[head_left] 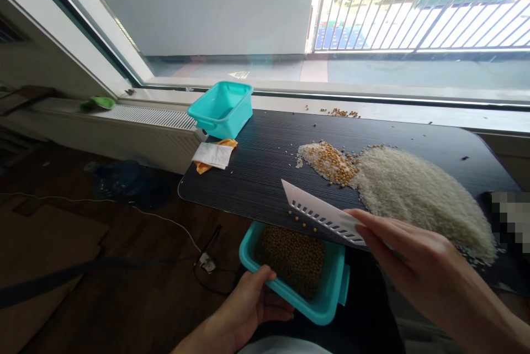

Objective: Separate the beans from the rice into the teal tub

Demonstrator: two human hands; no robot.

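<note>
My left hand (260, 301) grips the near rim of a turquoise plastic bin (329, 293), its thumb over the edge. Many round tan beans (292, 257) lie inside this bin, which sits just below the table's front edge. In my right hand (414, 249) is a flat white slotted scraper (318, 211), pinched at its right end and tilted over the table edge. A few loose beans rest on the tabletop beside its slotted edge. Beyond it lies a small heap of beans mixed with rice (329, 160), touching a large pile of white rice (418, 194).
A second turquoise bin (221, 108) stands at the table's far left corner. A folded white cloth (213, 154) over an orange one lies before it. Stray beans (343, 113) dot the windowsill. A white cable and plug (206, 262) lie on the floor at left.
</note>
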